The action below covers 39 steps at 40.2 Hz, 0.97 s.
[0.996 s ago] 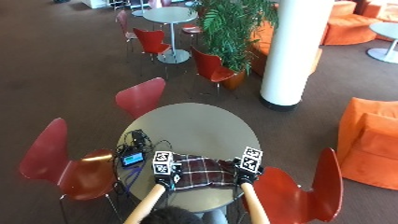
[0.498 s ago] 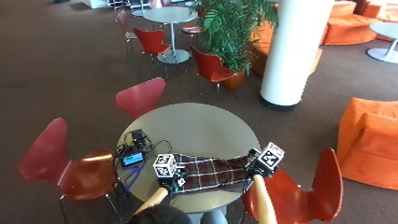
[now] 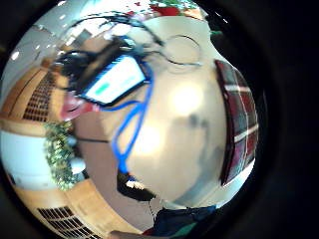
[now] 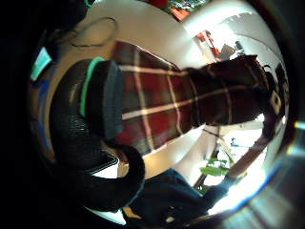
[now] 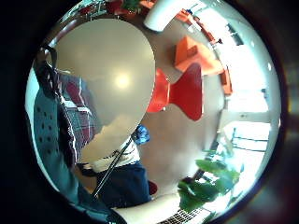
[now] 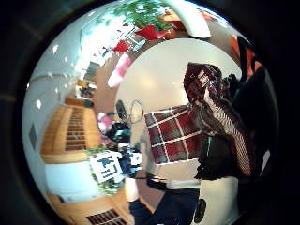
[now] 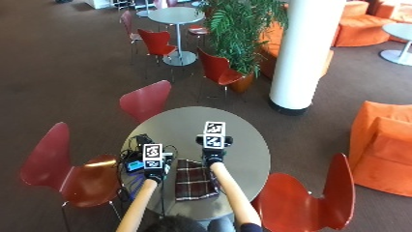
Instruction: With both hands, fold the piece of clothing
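A dark red plaid cloth (image 7: 196,181) lies on the round grey table (image 7: 251,145) near its front edge, doubled into a narrow rectangle. My left hand (image 7: 153,170) sits at the cloth's left edge, and the left thumb side palm view shows its thumb (image 4: 95,100) curled over the plaid cloth (image 4: 152,105). My right hand (image 7: 212,153) hovers over the cloth's far right corner. In the right thumb side palm view it holds a bunched end (image 6: 204,86) lifted above the flat part (image 6: 173,136).
A small device with a lit screen (image 7: 135,166) and a tangle of black and blue cables (image 3: 124,134) lie on the table just left of my left hand. Red chairs (image 7: 302,198) ring the table. Bare tabletop stretches beyond and to the right of the cloth.
My right hand has swung from the table's right edge in toward the middle, carrying the cloth's right end over. The cloth now looks about half as wide. My left hand has stayed put.
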Available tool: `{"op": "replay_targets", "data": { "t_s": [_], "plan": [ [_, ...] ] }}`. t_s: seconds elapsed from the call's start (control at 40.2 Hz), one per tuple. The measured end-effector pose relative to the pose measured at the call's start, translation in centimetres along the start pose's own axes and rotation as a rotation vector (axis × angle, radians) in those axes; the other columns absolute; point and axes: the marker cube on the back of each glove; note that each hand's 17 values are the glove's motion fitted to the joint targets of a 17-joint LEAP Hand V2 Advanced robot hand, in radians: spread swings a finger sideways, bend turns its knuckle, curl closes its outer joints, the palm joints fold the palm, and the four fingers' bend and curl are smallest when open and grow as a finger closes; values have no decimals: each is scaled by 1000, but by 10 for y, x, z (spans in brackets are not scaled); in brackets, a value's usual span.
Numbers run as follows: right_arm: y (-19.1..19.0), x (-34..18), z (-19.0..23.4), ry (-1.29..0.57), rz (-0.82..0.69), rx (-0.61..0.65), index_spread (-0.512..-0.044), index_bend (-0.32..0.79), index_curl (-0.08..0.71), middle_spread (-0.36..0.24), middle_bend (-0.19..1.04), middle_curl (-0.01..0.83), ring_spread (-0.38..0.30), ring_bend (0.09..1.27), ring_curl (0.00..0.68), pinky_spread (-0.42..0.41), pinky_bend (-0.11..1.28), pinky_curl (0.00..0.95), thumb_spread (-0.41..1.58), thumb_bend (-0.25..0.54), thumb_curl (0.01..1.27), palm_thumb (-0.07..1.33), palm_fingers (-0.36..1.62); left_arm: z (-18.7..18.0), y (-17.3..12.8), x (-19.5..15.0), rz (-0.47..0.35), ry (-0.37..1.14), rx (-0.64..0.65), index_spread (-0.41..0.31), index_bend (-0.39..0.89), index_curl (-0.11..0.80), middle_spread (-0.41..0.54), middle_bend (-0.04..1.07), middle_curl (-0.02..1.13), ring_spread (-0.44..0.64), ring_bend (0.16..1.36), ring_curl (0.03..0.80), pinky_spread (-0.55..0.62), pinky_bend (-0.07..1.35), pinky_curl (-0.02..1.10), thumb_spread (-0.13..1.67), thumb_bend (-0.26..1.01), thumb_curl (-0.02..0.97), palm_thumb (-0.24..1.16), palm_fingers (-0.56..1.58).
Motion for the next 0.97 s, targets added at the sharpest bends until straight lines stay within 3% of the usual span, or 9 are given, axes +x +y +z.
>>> {"op": "replay_targets", "data": {
  "t_s": [0.124, 0.249, 0.324, 0.423, 0.473, 0.573, 0.772, 0.896, 0.971],
  "plan": [
    [20, -86, 19, 112, -100, -12, -265, 126, 353, -230, 421, 537, -258, 708, 491, -359, 645, 411, 411, -43, 634, 968, 1294, -25, -2, -45, -113, -102, 38, -135, 206, 437, -34, 158, 323, 138, 373, 317, 110, 209, 343, 1349, -1, 242, 216, 505],
    [29, -129, 66, 96, -145, -113, -268, 131, 353, -236, 430, 537, -263, 711, 490, -372, 641, 409, 356, -43, 647, 958, 1286, -47, 10, -69, -179, -83, 25, -154, 231, 450, -50, 165, 326, 116, 361, 316, 95, 181, 336, 1352, -2, 249, 238, 547],
    [63, -150, 79, 52, -197, -223, -270, 117, 348, -238, 436, 537, -265, 720, 491, -378, 644, 410, 342, -43, 655, 952, 1282, -59, 21, -90, -208, -83, 11, -162, 230, 451, -61, 164, 325, 108, 353, 312, 83, 182, 332, 1342, -17, 249, 221, 571],
    [107, -160, 62, -43, -266, -339, -266, 84, 329, -239, 442, 538, -266, 747, 493, -382, 653, 410, 408, -44, 651, 933, 1264, -63, 29, -110, -229, -82, -13, -169, 234, 455, -67, 159, 326, 95, 345, 313, 75, 182, 331, 1331, -20, 248, 201, 581],
    [104, -162, 63, -86, -273, -371, -264, 78, 319, -240, 439, 534, -268, 749, 490, -385, 651, 407, 457, -39, 646, 931, 1238, -65, 31, -115, -237, -72, -24, -171, 232, 456, -69, 157, 326, 92, 342, 314, 72, 184, 333, 1327, -17, 249, 197, 583],
    [58, -162, 73, -189, -267, -316, -259, 46, 292, -228, 421, 526, -261, 736, 481, -368, 670, 407, 572, -27, 630, 934, 1175, -71, 31, -125, -260, -35, -62, -170, 220, 456, -72, 155, 326, 88, 341, 316, 69, 185, 334, 1322, -13, 252, 195, 580],
    [54, -123, -38, -256, -278, -71, -250, 59, 247, -177, 271, 480, -211, 607, 445, -304, 742, 418, 747, -8, 609, 980, 962, -125, 29, -126, -268, 29, -46, -164, 210, 458, -58, 141, 316, 90, 341, 318, 65, 190, 337, 1332, -4, 260, 222, 572],
    [70, -92, -82, -284, -282, -29, -265, 120, 262, -139, 191, 456, -166, 530, 429, -199, 671, 409, 856, -20, 585, 965, 785, -152, 31, -124, -246, -2, -29, -162, 204, 460, -50, 141, 311, 99, 338, 319, 65, 191, 340, 1333, -6, 265, 240, 560],
    [76, -81, -90, -300, -280, -29, -268, 116, 258, -128, 177, 443, -152, 503, 413, -160, 646, 393, 899, -20, 575, 957, 778, -159, 34, -122, -242, -3, -17, -161, 204, 462, -47, 140, 307, 101, 338, 320, 65, 192, 341, 1336, -4, 268, 251, 559]
  ]
}}
